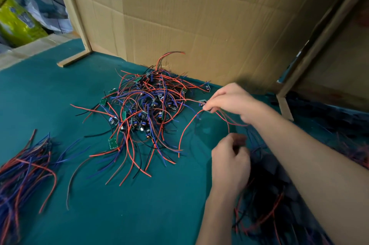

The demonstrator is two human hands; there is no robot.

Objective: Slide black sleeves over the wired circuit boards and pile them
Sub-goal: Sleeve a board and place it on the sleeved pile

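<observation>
right hand (229, 103) pinching a small green circuit board (203, 103) with red wires; left hand (231, 161) curled, contents blurred

Teal-green table cloth (50, 93); red, blue and black wires on small green circuit boards (143, 108) mid-frame; plain brown cardboard (199, 15) at top; yellow-green bag (14, 21) upper left.

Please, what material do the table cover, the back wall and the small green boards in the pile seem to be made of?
Table cover: seemingly felt or cloth, matte teal, no shine. Back wall: corrugated cardboard, brown and dull, with fold creases. Small green boards: probably rigid circuit-board laminate with a green coating; too small to tell more.
</observation>
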